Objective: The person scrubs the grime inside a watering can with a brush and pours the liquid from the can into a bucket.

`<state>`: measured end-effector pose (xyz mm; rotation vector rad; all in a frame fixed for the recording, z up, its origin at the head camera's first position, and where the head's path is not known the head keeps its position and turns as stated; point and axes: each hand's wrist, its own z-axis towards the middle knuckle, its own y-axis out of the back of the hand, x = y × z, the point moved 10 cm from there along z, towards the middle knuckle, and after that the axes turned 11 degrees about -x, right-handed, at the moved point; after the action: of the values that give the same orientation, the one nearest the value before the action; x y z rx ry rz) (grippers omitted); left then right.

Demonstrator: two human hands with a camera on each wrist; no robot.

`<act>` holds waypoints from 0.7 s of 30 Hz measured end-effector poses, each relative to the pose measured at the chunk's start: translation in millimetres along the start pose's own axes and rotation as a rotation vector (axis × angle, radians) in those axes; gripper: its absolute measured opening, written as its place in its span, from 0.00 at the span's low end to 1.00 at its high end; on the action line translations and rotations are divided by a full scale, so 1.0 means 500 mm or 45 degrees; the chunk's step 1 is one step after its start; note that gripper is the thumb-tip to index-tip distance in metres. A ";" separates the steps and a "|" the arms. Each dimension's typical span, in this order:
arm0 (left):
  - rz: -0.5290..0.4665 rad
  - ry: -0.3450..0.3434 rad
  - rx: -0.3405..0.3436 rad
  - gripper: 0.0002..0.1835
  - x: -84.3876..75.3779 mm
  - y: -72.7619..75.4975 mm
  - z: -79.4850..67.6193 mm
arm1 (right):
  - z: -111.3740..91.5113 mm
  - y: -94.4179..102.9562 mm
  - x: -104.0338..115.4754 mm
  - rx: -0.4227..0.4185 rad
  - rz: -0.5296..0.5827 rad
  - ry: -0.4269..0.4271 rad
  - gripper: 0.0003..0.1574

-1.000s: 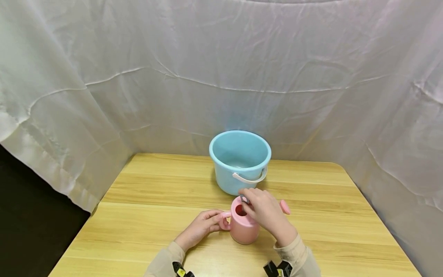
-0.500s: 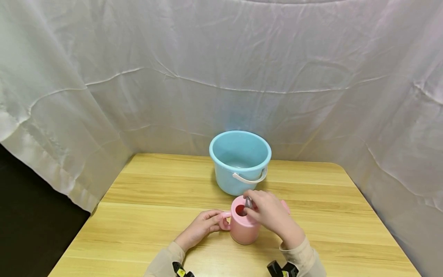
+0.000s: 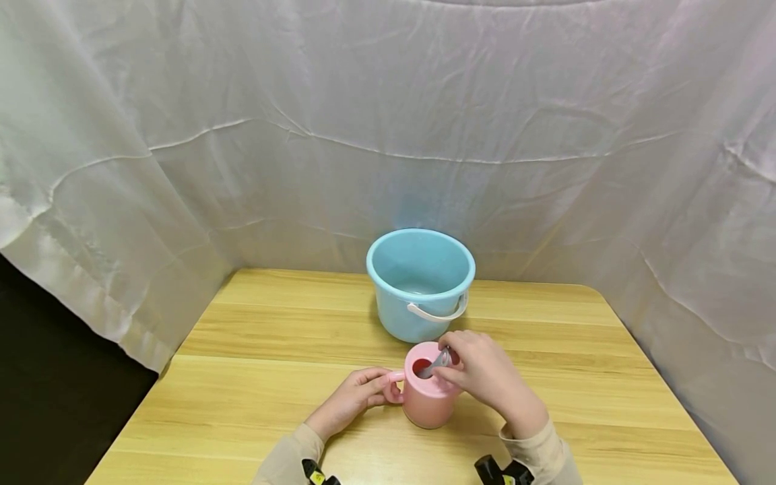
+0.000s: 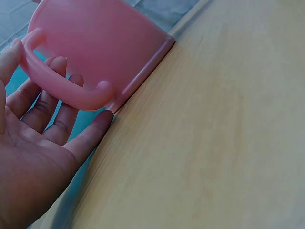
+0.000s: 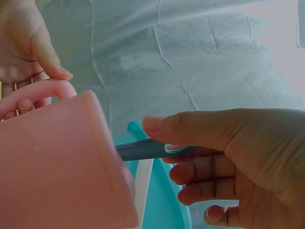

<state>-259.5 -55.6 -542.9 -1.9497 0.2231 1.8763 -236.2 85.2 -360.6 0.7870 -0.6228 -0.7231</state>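
Observation:
A pink watering can (image 3: 428, 402) stands upright on the table, its loop handle (image 4: 62, 86) towards my left hand (image 3: 354, 399). That hand holds the loop, thumb on top and fingers reaching behind it. Between thumb and fingers of my right hand (image 3: 485, 370) is the grey-blue handle (image 5: 143, 150) of a utensil, with a hole near its end. The handle leans to the right and runs down into the can's round top opening; the utensil's lower end is hidden inside. My right hand covers the can's spout in the head view.
A light blue bucket (image 3: 394, 316) with a white bail handle (image 3: 438, 316) stands just behind the can on the wooden table (image 3: 273, 330). Pale curtains (image 3: 388, 121) enclose the back and sides of the table.
My right hand has shifted to the right, tilting the utensil's handle from near upright to leaning right. The spout's round end has become hidden behind this hand. My left hand and the can stay put.

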 end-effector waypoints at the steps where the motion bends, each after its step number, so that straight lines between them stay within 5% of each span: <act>1: 0.000 0.000 0.001 0.26 0.000 0.000 0.000 | 0.000 0.004 0.002 -0.013 0.003 0.002 0.18; 14: 0.001 -0.001 -0.007 0.25 -0.003 0.000 -0.001 | -0.004 0.051 0.023 -0.203 0.006 0.125 0.17; 21: 0.004 -0.002 -0.006 0.23 0.000 0.001 0.001 | -0.004 0.049 0.028 -0.220 -0.016 0.153 0.17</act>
<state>-260.2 -55.6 -542.9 -1.9520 0.2216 1.8819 -218.2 87.2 -339.1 0.6699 -0.4413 -0.7250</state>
